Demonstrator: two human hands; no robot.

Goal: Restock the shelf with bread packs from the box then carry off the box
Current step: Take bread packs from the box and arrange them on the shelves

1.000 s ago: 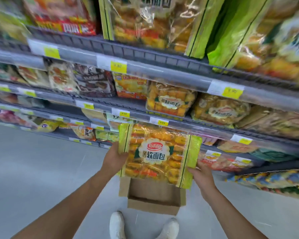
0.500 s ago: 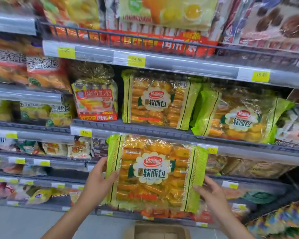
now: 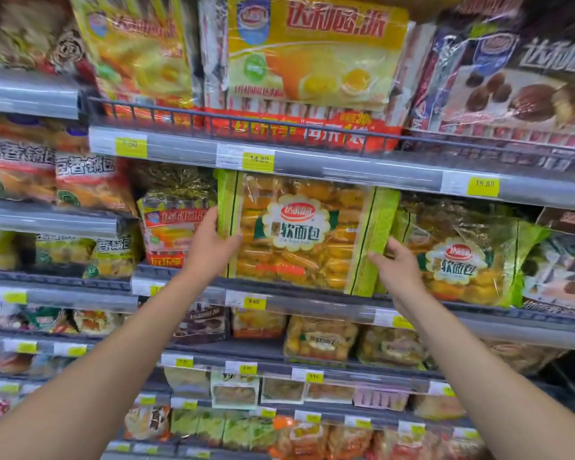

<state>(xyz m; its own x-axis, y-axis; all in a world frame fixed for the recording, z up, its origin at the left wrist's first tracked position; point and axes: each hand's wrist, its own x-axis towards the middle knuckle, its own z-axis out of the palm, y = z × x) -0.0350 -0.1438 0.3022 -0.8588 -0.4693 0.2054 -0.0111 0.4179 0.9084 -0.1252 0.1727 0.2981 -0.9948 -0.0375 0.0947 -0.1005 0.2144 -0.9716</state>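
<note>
While upright on the shelf [image 3: 312,295], bread pack [image 3: 299,232] between both gripping hands: left hand [image 3: 210,244], right hand [image 3: 395,267].

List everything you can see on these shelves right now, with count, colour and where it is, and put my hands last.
held bread pack: one, green edges with orange buns, upright at the middle shelf front, between both hands
second bread pack: one, same green and orange, on the same shelf just right of the held one
egg cake bag: one, yellow and red, top shelf centre
chocolate cake bag: one, dark with brown cakes, top shelf right
red snack pack: one, red and yellow, left of the held pack
price tags: many, yellow, along the shelf rails
lower packs: several, mixed colours, too blurred to count
left hand: grip on the pack's left edge
right hand: grip on its lower right edge
</note>
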